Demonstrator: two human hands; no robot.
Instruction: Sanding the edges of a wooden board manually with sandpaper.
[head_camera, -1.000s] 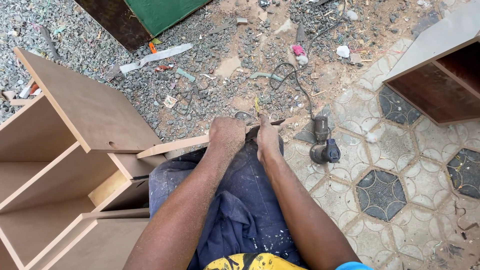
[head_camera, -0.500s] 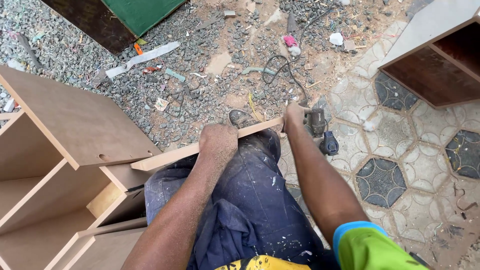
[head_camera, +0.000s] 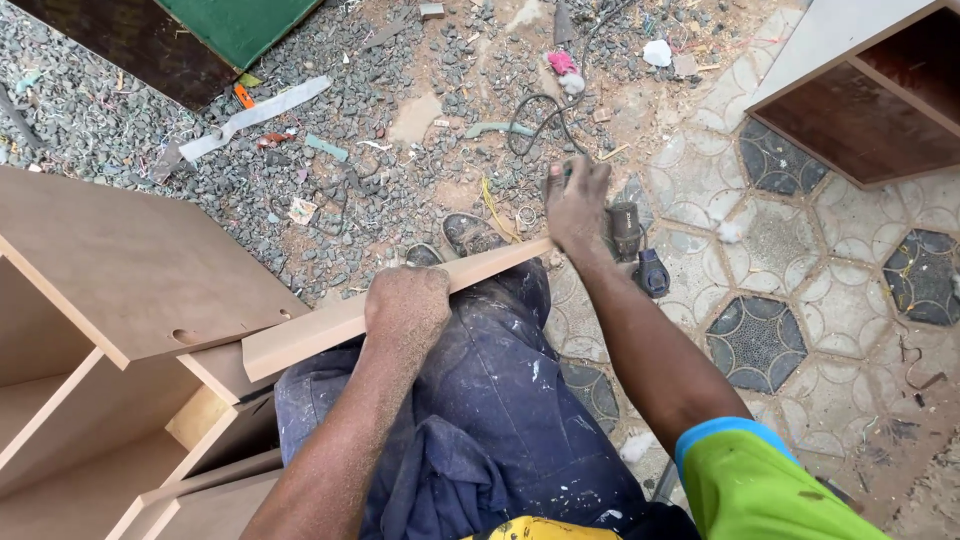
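Observation:
A long pale wooden strip (head_camera: 320, 325) lies across my lap, over my dark blue trousers. My left hand (head_camera: 408, 310) is closed around the strip near its middle, dusted with sawdust. My right hand (head_camera: 577, 205) rests at the strip's far right end, fingers curled over it, just beside a grey and black power tool (head_camera: 632, 240) that lies on the patterned tiles. The tool's dark cord (head_camera: 540, 125) loops away over the gravel. Whether the right hand touches the tool is unclear.
A pale board cabinet (head_camera: 130, 300) with open compartments stands at my left. A dark brown cabinet (head_camera: 865, 110) stands at the upper right. Gravel with scraps, a white strip (head_camera: 255, 115) and a green board (head_camera: 235, 25) lies ahead. Patterned tiles (head_camera: 760, 340) cover the right.
The strip has swung so its right end points further away. My right hand moved right along it to the end near the power tool. My left hand stays gripping.

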